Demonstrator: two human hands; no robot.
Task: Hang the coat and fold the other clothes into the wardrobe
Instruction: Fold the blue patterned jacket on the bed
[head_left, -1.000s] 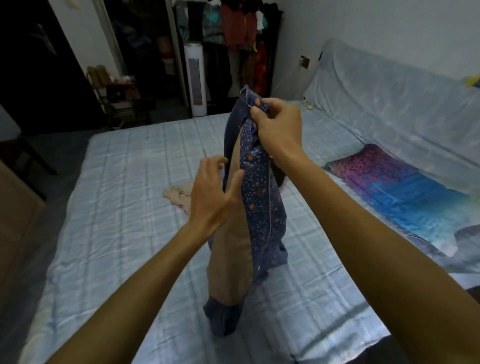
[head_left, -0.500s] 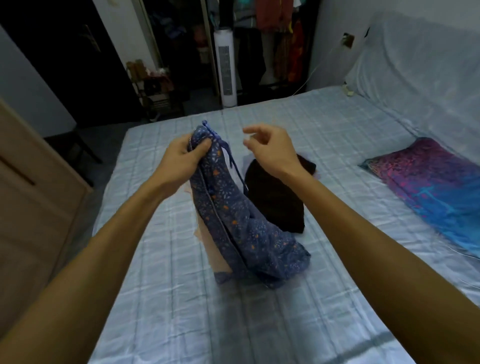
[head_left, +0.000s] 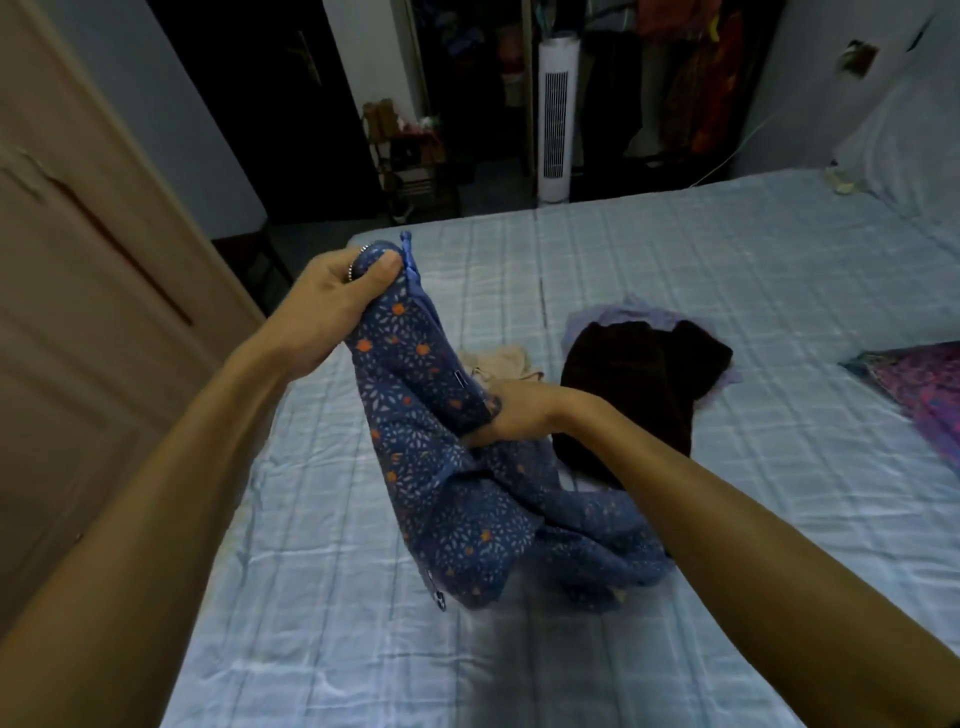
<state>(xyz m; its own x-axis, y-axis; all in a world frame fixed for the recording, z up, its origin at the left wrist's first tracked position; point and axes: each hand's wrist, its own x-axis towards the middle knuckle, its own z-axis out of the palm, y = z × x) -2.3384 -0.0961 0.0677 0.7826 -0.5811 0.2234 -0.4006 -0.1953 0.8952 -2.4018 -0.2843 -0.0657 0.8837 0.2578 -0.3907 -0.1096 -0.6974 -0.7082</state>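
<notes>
Head view: your left hand (head_left: 332, 301) grips the top of the coat (head_left: 431, 467), held up over the bed (head_left: 727, 270). Your right hand (head_left: 514, 415) clutches its middle, fingers curled in. Its hem rests on the bed, a black garment (head_left: 649, 384) just right.

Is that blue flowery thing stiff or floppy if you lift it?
Probably floppy: the blue garment sags from the left hand, bends at the right hand, and crumples on the bed. Likely light too, since one hand's grip at the top holds it up.
</notes>
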